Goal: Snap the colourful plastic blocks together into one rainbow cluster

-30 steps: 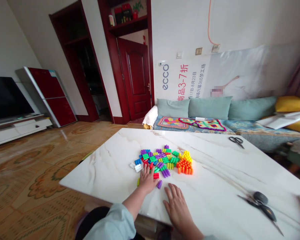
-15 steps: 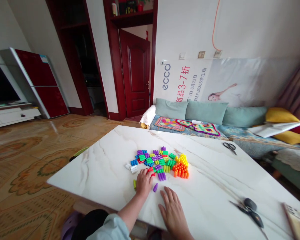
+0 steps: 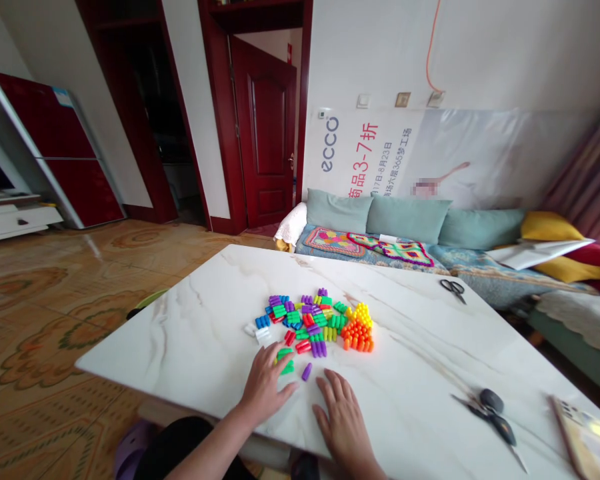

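My left hand (image 3: pixel 265 381) is open, thumb and fingers apart, with its fingertips beside a few green bullet-shaped plastic pieces (image 3: pixel 287 367) at the near side of the pile. Palm down on the table, my right hand (image 3: pixel 344 415) lies open and holds nothing. Between the two hands is a single purple piece (image 3: pixel 307 372). Beyond them spread small groups of blue, green, purple and red pieces (image 3: pixel 303 347). White pieces (image 3: pixel 263 335) sit at the pile's left. Orange pieces (image 3: pixel 359 337) and yellow pieces (image 3: pixel 363 313) cluster at its right.
The white marbled table (image 3: pixel 190 320) carries black-handled scissors (image 3: pixel 453 288) at the far right. Nearer on the right are another dark-handled pair of scissors (image 3: pixel 497 420) and a phone (image 3: pixel 583 437). A sofa (image 3: pixel 405 227) stands behind the table.
My left hand has drawn back and left from the red pieces, which now show, and its fingers have spread. Green pieces now show beside it. The right hand stays flat. The view has shifted slightly.
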`<state>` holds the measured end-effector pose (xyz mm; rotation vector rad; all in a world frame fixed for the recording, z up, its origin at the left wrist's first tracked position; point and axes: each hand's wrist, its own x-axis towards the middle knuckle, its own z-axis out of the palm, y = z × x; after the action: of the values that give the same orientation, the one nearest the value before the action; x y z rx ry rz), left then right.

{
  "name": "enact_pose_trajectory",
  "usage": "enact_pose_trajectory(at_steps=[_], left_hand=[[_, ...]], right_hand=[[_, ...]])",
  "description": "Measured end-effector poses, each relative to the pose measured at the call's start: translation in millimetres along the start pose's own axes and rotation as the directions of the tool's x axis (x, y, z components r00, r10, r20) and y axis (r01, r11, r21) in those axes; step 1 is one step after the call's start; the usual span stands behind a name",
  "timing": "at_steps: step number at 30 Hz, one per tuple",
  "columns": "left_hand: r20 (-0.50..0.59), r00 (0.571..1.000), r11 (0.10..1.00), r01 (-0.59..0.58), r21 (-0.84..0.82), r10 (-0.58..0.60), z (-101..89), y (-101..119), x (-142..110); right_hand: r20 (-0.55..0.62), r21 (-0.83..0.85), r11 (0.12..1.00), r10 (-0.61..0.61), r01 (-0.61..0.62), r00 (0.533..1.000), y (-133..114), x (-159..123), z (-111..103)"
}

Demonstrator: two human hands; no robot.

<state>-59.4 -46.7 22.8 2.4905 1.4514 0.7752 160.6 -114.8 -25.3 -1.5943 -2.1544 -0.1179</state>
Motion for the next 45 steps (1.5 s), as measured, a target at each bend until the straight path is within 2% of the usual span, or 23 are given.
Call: enact_pose_trajectory(at_steps=[2,4,10,15,17,20,24,29,35,41,45], left_hand=[[0.049,0.997,0.997,0.064,0.049,-0.067,8.8,2,-20],[0.085,0.990,0.992,0.109,0.062,-0.114,19.7,7,-23],[0.051,0.980,0.981,0.191,0.035,-0.192,47.2,24,12],[0.032,0.983,0.982,0.179,0.053,-0.181,54.4,23,13],[0.026,0.984,0.982,0.175,0.067,-0.177,55.3,22,10],[0.004,0.986,0.982,0.167,0.089,-0.168,57.4,21,10],[-0.030,0.989,0.982,0.145,0.121,-0.142,60.2,20,11],[-0.069,0.992,0.982,0.118,0.144,-0.109,60.8,19,11],[-0.082,0.992,0.982,0.104,0.160,-0.092,63.4,18,12],[-0.094,0.992,0.978,0.096,0.183,-0.080,61.8,21,12],[-0.144,0.989,0.975,0.053,0.215,-0.022,53.3,29,11]], right_hand=[[0.014,0.020,1.000,0.008,-0.009,1.000,-1,2,-3],[0.020,0.041,0.999,0.014,-0.015,1.000,-2,3,-6],[-0.002,0.132,0.990,0.040,-0.039,0.999,0,7,-7],[-0.076,0.266,0.943,0.228,-0.201,0.971,4,36,2],[-0.090,0.244,0.932,0.298,-0.269,0.950,5,57,5],[-0.040,0.127,0.929,0.356,-0.348,0.934,4,87,9],[0.041,-0.011,0.920,0.392,-0.392,0.919,2,106,14],[0.010,-0.094,0.903,0.421,-0.418,0.907,2,100,25],[-0.099,-0.060,0.913,0.397,-0.404,0.913,5,84,35],[-0.174,0.060,0.935,0.354,-0.349,0.919,14,73,36],[-0.194,0.249,0.919,0.357,-0.306,0.914,15,71,28]])
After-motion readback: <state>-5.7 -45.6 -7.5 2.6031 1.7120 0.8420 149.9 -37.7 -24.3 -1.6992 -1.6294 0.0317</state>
